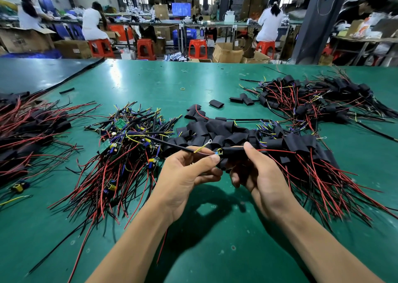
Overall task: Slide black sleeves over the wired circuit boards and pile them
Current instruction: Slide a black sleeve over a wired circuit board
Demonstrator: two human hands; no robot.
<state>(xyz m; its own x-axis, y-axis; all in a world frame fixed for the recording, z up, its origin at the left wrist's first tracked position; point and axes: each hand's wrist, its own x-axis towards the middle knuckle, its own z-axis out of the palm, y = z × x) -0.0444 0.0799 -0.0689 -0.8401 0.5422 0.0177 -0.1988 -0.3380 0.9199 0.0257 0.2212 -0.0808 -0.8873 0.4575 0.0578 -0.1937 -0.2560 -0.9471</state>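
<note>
Sleeving step under way. Right hand [254, 170] fingers closed round black sleeve [233, 151]; left hand [189, 173] fingers pinch wired circuit board [219, 152] at sleeve mouth. Next: push fully in, drop on sleeved pile [301, 147].

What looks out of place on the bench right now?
A few strays lie apart from the piles: a yellow rubber band mid-mat, a thin black tube piece near the dark mat's edge, and a loose capacitor part at far left. Nothing looks damaged.

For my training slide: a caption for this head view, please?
Both hands, left hand and right hand, slide a black sleeve over a wired board.
</note>
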